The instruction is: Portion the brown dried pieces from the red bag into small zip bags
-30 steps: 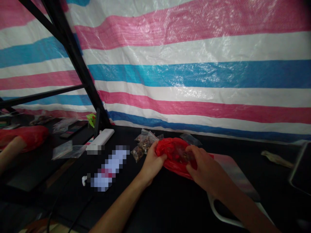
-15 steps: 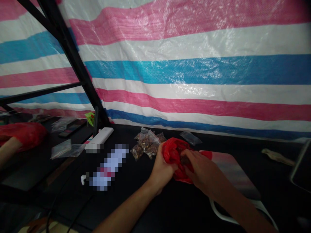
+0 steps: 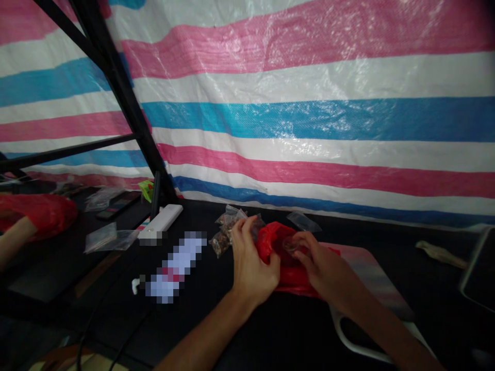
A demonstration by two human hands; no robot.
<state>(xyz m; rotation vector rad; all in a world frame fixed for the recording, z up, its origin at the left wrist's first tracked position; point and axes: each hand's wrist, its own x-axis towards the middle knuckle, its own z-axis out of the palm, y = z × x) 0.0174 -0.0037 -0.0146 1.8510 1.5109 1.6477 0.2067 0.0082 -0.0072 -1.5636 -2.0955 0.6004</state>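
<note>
A crumpled red plastic bag lies on the black table in front of me. My left hand grips its left edge, fingers curled. My right hand pinches a small clear packet at the bag's mouth. Several small clear packets of brown bits lie just left of the bag, close to my left fingers. An empty clear packet lies behind the bag.
A striped pink, white and blue tarp hangs behind the table. A white bar-shaped device and a blurred-out item lie to the left. A white-rimmed board sits under my right arm. Another person's arm holds a red bag at far left.
My left hand has shifted along the bag's left edge, fingers now raised near the packets. My right hand has come up to the bag's mouth holding a small clear packet.
</note>
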